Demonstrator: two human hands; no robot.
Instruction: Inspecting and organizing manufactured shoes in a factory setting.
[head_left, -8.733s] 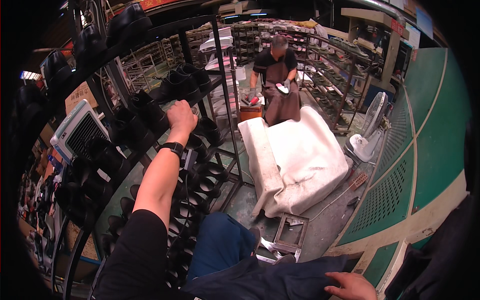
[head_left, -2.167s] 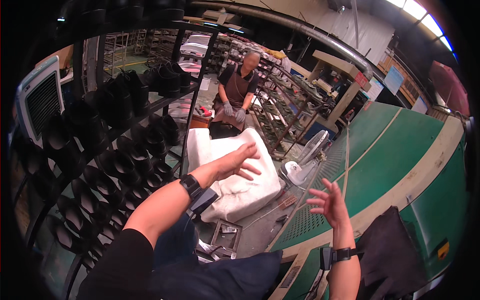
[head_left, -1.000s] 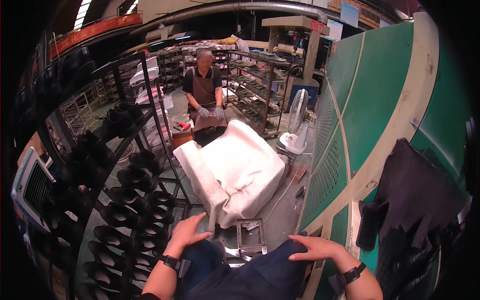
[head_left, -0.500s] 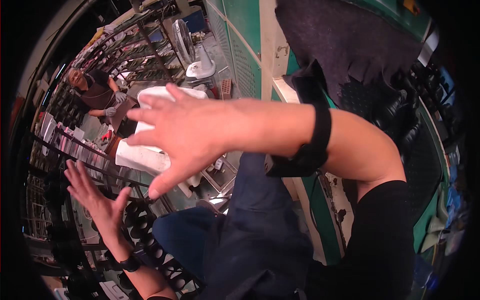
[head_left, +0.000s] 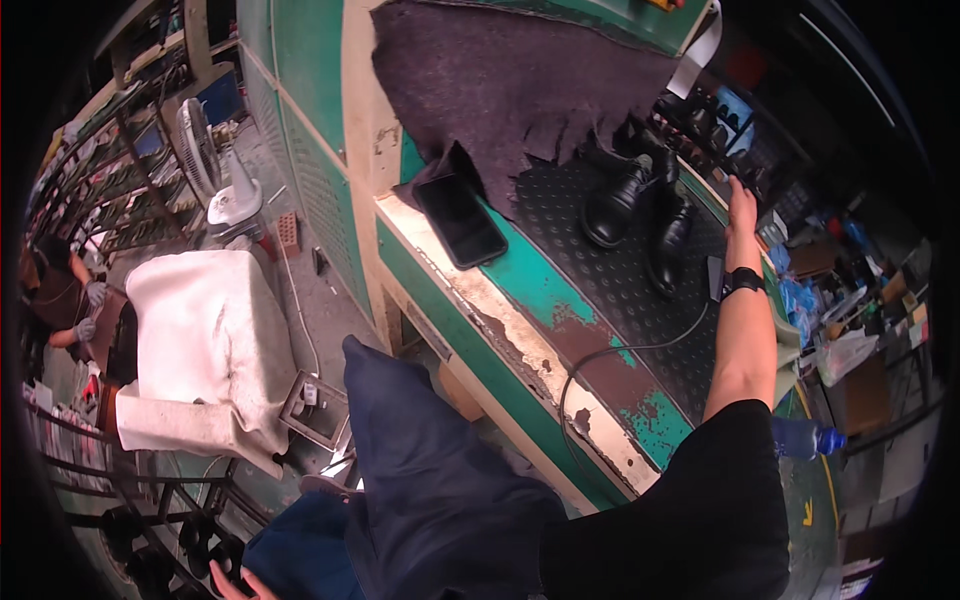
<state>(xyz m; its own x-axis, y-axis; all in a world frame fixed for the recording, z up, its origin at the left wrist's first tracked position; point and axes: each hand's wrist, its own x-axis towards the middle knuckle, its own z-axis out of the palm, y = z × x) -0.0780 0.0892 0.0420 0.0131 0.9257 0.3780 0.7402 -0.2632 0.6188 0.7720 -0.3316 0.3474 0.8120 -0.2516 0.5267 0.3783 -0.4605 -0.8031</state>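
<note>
My right hand [head_left: 741,207] reaches out over the far right edge of the green workbench, its fingers stretched out and seen edge-on, with nothing visible in it. A pair of black leather shoes [head_left: 618,205] stands on the black studded mat [head_left: 560,235] just left of that hand. From the dark band [head_left: 743,282] on my right wrist a thin black cable [head_left: 620,349] loops down across the bench. My left hand [head_left: 238,583] shows only partly at the lower edge, fingers apart and empty, near my blue trouser leg. A black smartphone [head_left: 460,220] lies at the bench's near edge.
A ragged dark hide [head_left: 500,80] covers the bench's back. At left stand a cloth-draped seat [head_left: 205,340], a white fan [head_left: 232,190] and shoe racks [head_left: 110,210]; a co-worker in grey gloves [head_left: 90,310] is there. A blue bottle [head_left: 805,438] sits right of my arm.
The view has turned right toward the bench. My right arm has swung from the left across to the bench's right side. My left hand has dropped to the lower edge.
</note>
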